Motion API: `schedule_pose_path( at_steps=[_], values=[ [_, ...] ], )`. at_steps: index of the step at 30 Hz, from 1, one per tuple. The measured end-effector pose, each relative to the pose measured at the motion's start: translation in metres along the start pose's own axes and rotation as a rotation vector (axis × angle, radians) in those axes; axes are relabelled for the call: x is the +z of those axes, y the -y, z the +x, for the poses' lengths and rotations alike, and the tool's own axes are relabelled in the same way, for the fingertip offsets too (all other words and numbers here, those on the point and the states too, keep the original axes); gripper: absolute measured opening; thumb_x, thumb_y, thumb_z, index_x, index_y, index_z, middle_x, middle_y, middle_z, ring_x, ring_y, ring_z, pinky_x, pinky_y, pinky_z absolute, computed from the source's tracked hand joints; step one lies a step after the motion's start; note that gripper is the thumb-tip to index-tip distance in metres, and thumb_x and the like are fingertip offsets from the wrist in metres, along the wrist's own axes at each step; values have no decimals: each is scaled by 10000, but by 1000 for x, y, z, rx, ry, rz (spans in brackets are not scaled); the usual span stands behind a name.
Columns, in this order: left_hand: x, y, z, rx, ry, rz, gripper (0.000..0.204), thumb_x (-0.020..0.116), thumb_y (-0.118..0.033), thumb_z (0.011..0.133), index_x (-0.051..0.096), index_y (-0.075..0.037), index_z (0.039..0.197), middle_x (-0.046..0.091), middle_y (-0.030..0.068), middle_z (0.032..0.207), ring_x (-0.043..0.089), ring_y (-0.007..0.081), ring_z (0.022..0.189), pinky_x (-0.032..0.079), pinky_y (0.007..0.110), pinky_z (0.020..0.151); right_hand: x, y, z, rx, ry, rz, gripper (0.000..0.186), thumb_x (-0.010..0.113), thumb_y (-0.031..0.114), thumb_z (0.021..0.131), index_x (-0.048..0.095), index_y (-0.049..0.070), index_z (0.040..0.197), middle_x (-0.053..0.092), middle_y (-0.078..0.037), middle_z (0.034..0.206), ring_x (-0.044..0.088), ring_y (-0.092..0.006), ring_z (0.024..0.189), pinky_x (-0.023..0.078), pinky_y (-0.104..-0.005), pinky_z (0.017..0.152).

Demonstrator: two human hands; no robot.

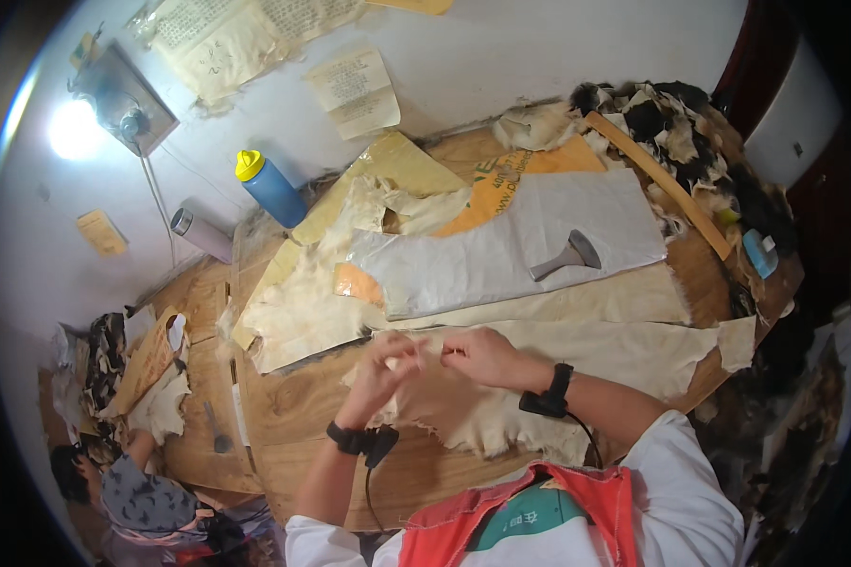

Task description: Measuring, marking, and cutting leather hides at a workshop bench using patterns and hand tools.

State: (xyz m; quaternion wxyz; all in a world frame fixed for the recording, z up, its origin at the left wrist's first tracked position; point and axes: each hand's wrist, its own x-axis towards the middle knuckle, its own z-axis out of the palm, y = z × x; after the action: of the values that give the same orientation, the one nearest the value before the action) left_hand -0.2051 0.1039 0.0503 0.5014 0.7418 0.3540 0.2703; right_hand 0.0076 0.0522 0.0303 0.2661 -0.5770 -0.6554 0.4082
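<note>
Both hands are raised close together over a pale cream hide [539, 397] at the near side of the wooden table. The fingers of my left hand [388, 367] are drawn together in a pinch. Facing it, my right hand [490, 359] is closed, with thumb and forefinger pressed together. Whatever sits between the fingertips is too small to make out. Beyond them, a white paper-like pattern sheet [482, 274] covers another cream hide [293, 317]. On that sheet lies a grey tool with a fan-shaped blade [569, 257].
A blue bottle with yellow cap [272, 192] and a grey tumbler [201, 234] stand by the wall. A wooden strip [667, 189] lies beside piled black-and-white fur scraps [667, 128]. At far left another person [151, 496] sits near more hide pieces [161, 402].
</note>
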Motion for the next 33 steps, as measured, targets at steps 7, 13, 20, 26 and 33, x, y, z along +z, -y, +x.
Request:
schedule_pose_path(
  at_steps=[7, 13, 20, 26, 33],
  values=[
    [-10, 47, 29, -119, -190, 435, 167, 711, -170, 823, 718, -17, 891, 606, 119, 826, 592, 269, 787, 474, 375, 710, 17, 38, -35, -102, 108, -403, 220, 565, 278, 896, 635, 82, 825, 638, -171, 717, 641, -374, 728, 491, -477, 660],
    [-2, 39, 25, -145, -220, 490, 236, 727, -231, 833, 725, -12, 921, 594, 87, 810, 581, 220, 817, 471, 324, 736, 1, 62, -47, -456, 384, -71, 238, 530, 255, 911, 633, 53, 837, 632, -185, 714, 637, -376, 707, 508, -430, 662],
    [7, 11, -5, 9, 85, -86, 194, 768, -104, 794, 754, -69, 985, 615, 55, 842, 536, 187, 855, 426, 327, 716, 6, -1, -1, -40, -37, 96, 257, 595, 317, 873, 686, 77, 863, 678, -139, 804, 652, -355, 752, 498, -447, 678],
    [-5, 43, 26, -81, -193, 456, 148, 710, -155, 814, 712, -20, 877, 586, 110, 784, 545, 282, 807, 449, 374, 709, 12, 33, -29, -60, 25, -282, 203, 554, 250, 892, 586, 55, 841, 651, -209, 754, 659, -387, 759, 511, -494, 696],
    [-4, 53, 34, -84, -182, 468, 114, 711, -128, 779, 719, -31, 839, 612, 101, 793, 550, 276, 810, 454, 375, 729, -5, 55, -62, -479, 412, 31, 210, 567, 212, 878, 568, 52, 743, 567, -154, 624, 593, -356, 580, 465, -421, 548]
  ],
)
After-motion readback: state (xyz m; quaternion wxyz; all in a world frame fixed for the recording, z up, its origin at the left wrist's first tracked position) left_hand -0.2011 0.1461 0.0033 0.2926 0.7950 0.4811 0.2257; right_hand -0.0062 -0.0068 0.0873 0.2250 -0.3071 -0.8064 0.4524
